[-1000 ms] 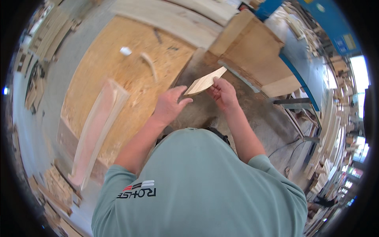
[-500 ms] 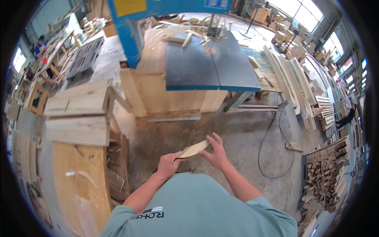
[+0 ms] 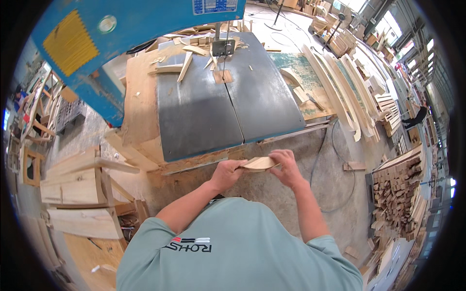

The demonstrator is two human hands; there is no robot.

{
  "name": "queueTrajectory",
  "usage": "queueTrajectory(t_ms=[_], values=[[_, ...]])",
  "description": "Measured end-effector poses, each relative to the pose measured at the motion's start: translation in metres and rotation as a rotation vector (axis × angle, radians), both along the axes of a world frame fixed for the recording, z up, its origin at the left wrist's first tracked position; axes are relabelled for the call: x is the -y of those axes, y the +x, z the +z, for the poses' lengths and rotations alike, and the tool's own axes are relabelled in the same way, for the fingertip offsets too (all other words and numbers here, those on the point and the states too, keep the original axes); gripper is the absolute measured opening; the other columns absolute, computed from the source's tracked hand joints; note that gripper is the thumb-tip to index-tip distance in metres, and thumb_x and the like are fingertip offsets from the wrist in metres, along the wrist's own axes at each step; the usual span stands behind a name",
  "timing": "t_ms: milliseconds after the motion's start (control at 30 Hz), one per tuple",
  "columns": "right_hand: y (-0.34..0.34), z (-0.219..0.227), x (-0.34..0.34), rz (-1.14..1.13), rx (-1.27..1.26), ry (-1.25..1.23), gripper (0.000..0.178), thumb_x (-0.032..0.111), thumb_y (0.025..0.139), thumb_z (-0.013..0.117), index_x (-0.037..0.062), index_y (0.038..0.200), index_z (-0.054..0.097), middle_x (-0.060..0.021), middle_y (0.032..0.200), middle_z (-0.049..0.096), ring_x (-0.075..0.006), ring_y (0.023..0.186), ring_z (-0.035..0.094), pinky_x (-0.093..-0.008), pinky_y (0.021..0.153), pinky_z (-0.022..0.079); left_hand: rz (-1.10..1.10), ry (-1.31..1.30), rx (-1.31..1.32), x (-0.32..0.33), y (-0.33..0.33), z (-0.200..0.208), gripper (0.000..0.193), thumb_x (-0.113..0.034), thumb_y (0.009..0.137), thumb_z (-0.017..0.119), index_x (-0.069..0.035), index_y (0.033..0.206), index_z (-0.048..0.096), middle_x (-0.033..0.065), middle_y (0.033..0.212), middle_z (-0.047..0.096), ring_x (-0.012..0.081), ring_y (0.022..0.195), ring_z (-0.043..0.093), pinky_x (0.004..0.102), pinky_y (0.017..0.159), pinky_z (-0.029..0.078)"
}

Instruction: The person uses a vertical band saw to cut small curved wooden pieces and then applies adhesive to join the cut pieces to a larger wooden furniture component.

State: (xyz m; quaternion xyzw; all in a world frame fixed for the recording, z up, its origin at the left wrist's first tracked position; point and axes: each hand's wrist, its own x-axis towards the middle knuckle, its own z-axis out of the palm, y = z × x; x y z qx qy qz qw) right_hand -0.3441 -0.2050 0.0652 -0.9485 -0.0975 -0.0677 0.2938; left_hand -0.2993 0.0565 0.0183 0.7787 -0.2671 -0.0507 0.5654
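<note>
A short, pale, curved piece of wood (image 3: 259,164) spans the gap between my two hands, in front of my chest. My left hand (image 3: 227,174) grips its left end. At the right end, my right hand (image 3: 287,168) has its fingers over the top and the thumb underneath. Just beyond my hands stands a blue band saw (image 3: 80,48) with a dark metal table (image 3: 199,116). Its thin blade (image 3: 224,72) runs down through a small wooden insert. Curved offcuts (image 3: 187,65) lie on the table's far left part, near the blade.
Stacked boards (image 3: 73,182) stand at the left. Long curved wooden strips (image 3: 335,92) lie right of the saw, past a side board holding a few pieces. A black cable (image 3: 353,189) loops on the floor. A large pile of small blocks (image 3: 400,194) is at the right.
Both hands have moved forward and a little right with the wood, closer to the saw table. The piece has turned from slanting to nearly level. The saw now appears larger and nearer.
</note>
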Motion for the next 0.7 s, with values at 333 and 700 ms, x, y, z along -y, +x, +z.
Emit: queueTrajectory(t_ms=[333,700], values=[[0.245,-0.011,0.058,0.062,-0.066,0.009,0.041,0.015,0.070,0.085,0.0075,0.107,0.069,-0.0087,0.105,0.070,-0.0322,0.103,0.062,-0.0412,0.090,0.051,0.316,-0.311,-0.910,0.076,0.132,0.023,0.034,-0.030,0.096,0.071,0.003,0.102,0.066,0.0088,0.090,0.066,0.0134,0.069,0.065,0.0265,0.058,0.058],[0.418,-0.052,0.061,0.583,-0.128,-0.058,0.041,0.014,0.074,0.080,0.0085,0.113,0.069,-0.0096,0.108,0.069,-0.0330,0.107,0.061,-0.0422,0.095,0.051,0.849,-0.878,-1.188,0.196,0.276,-0.016,0.037,-0.039,0.100,0.063,-0.002,0.097,0.060,0.0067,0.084,0.062,0.0156,0.068,0.065,0.0285,0.058,0.060]])
